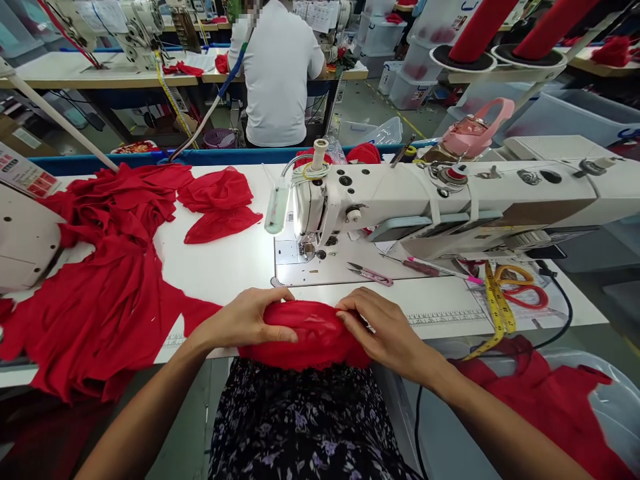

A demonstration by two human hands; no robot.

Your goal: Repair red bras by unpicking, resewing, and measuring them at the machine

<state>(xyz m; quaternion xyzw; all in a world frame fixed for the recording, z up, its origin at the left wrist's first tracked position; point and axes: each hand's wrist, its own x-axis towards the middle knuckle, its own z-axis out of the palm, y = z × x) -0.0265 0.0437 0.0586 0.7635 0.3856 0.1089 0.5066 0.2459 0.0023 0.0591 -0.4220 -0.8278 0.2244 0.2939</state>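
Note:
A piece of sheer red fabric (310, 333) lies bunched over the table's front edge, its lower rim hanging above my lap. My left hand (255, 320) grips its left end, the thumb lying on top and the fingers behind the cloth. At the right end, my right hand (373, 323) pinches the fabric's upper edge between thumb and fingers. Just beyond the hands stands a white sewing machine (380, 200), its needle and presser foot (306, 251) above the metal plate. Thread snips (371, 274) rest on the machine bed, close to my right hand.
A large heap of red fabric (115, 280) covers the left side, with smaller red pieces (220, 200) beside it. Orange-handled scissors (525, 297) and a yellow tape measure (495, 307) lie right. A clear bin (607, 373) holds red cloth. A person in white (277, 73) sits ahead.

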